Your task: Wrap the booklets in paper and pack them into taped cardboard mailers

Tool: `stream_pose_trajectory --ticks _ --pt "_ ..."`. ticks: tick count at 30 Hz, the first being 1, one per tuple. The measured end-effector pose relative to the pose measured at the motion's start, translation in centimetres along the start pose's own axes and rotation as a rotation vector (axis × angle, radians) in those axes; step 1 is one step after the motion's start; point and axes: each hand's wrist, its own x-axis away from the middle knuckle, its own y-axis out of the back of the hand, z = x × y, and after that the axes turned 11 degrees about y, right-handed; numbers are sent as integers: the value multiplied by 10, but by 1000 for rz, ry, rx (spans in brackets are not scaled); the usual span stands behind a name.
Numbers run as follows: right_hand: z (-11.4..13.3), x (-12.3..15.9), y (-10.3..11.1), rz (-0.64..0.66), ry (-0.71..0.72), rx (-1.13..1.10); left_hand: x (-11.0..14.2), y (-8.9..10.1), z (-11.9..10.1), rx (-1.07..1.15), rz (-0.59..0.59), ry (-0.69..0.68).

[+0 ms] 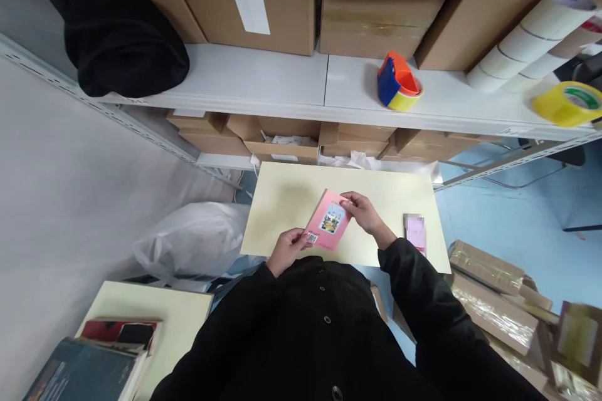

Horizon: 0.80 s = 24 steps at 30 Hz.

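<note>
A thin pink booklet [335, 233], with a small coloured picture and a barcode on its cover, is held tilted above the pale yellow table [282, 191]. My left hand [288, 248] pinches its lower left corner beside the barcode, thumb on top. At the upper right edge, my right hand [363, 213] grips it between thumb and fingers. To the right on the table lies a phone-like pink and white item [416, 233], its top part blurred out.
A shelf [282, 78] beyond the table bears cardboard boxes [263, 0], a tape dispenser [399, 83], tape rolls [569, 103] and a black bag [126, 31]. Stacked books [89, 369] sit at lower left, near a white plastic bag [192, 241]. Taped cartons [493, 307] lie at right.
</note>
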Motion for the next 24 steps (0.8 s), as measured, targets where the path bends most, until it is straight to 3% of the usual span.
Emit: stream_pose_trajectory --ticks 6,10,14,24 --pt "11 -5 -4 -39 -65 -181 -1 -3 5 112 -71 -3" --pt "10 -5 -8 -99 -91 -139 1 0 2 115 -46 -19" --pt "9 -3 -10 -137 -69 -133 1 4 -1 -3 -97 -44" --pt "13 -1 -18 -134 -44 -124 -2 17 -1 79 -132 -43"
